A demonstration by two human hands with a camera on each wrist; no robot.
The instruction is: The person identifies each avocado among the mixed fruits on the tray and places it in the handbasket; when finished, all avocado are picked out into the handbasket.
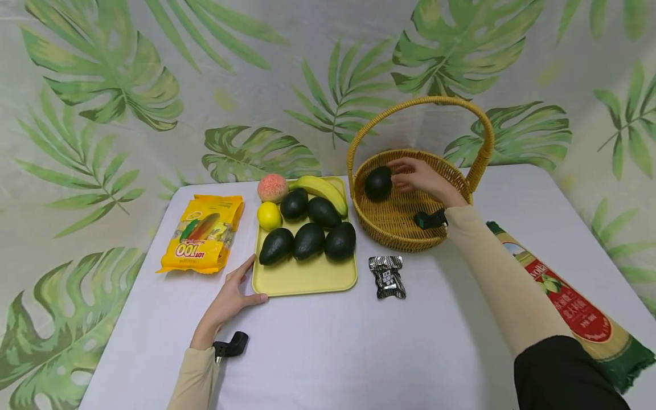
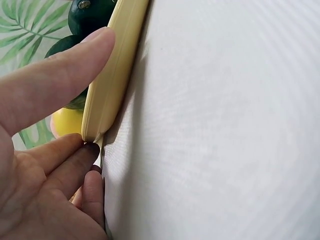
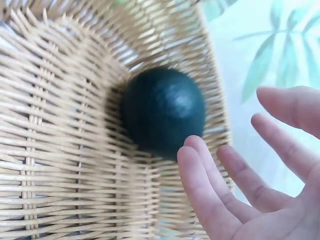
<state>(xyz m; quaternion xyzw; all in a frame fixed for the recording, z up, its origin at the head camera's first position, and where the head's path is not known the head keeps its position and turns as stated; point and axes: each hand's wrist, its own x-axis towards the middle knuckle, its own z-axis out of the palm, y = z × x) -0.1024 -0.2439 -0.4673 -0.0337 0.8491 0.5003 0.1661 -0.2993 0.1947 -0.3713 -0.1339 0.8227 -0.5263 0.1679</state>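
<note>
In the head view my right hand hovers inside the wicker basket, beside a dark avocado at its left wall. The right wrist view shows the fingers spread and loosely bent; one fingertip overlaps the avocado, and I cannot tell whether they touch. My left hand straddles the front left corner of the yellow tray, its fingers at the left side and its thumb extended along the front edge. On the tray lie several dark avocados, a banana, a peach and a lemon.
A yellow snack bag lies left of the tray. Before the basket is a small black-and-silver packet. A long red-and-green package lies at the right, partly under the right arm. The basket's tall handle arches upward.
</note>
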